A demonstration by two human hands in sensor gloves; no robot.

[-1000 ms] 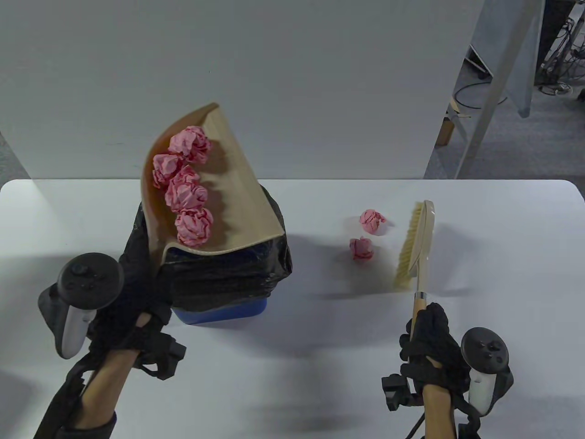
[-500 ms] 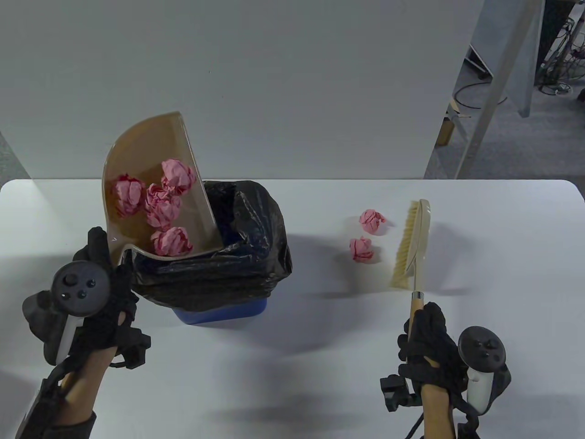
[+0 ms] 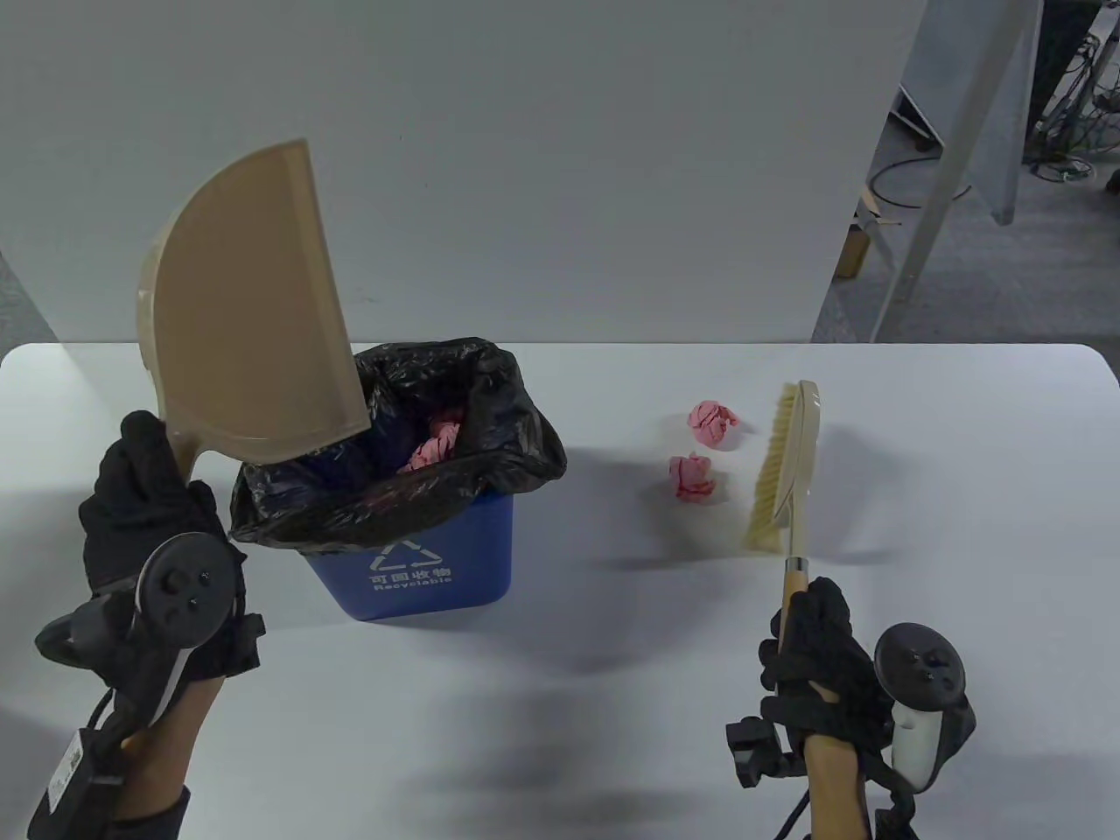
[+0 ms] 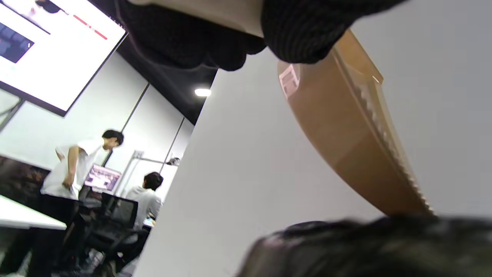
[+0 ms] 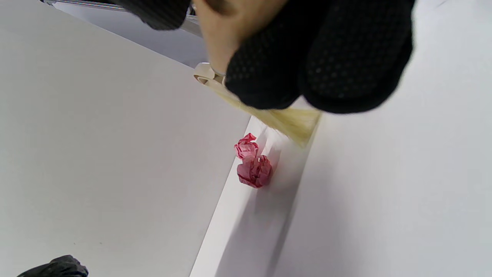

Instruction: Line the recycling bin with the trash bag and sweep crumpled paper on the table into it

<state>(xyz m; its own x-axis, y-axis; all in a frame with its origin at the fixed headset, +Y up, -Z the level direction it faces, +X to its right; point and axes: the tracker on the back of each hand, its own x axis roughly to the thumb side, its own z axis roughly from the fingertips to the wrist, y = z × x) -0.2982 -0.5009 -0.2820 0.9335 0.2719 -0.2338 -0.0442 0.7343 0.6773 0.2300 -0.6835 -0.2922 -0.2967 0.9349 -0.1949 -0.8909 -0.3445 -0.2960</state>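
You see a tan dustpan (image 3: 249, 324), and a blue recycling bin (image 3: 437, 560) with a white triangle symbol and white lettering, lined with a glossy black trash bag (image 3: 490, 437). Pink crumpled paper (image 3: 693, 477) lies on your white table (image 3: 612, 700). Your brush (image 3: 783, 468) has pale yellow bristles and a cream back; both gloves (image 3: 822, 665) are black.
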